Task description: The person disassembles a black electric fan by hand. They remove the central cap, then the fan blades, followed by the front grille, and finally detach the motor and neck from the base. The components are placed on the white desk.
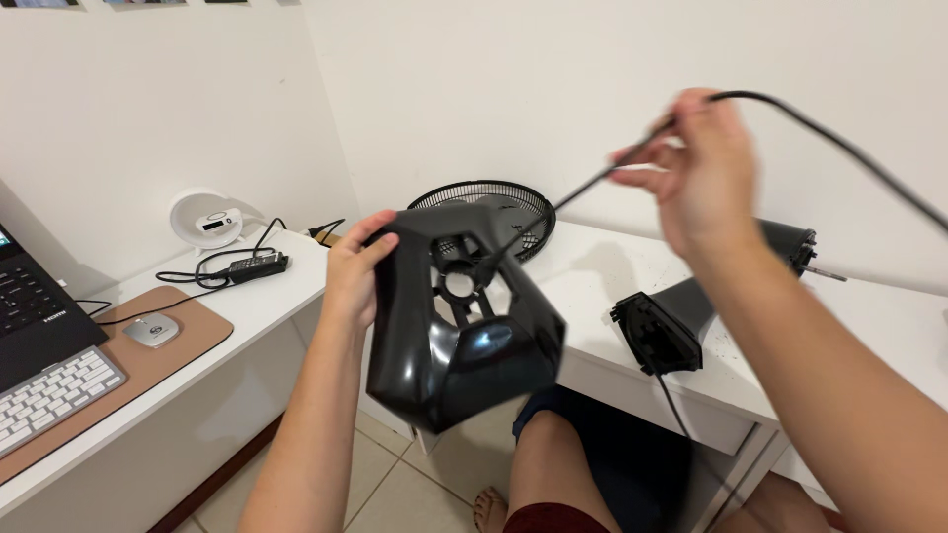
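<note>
Holding black fan base [449, 336] in left hand [354, 271], pulling cord [592, 183] through with pinched right hand [701, 168], partway out.

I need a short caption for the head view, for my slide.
Left hand holds a black plastic fan base while right hand pulls a black cable through it.
</note>
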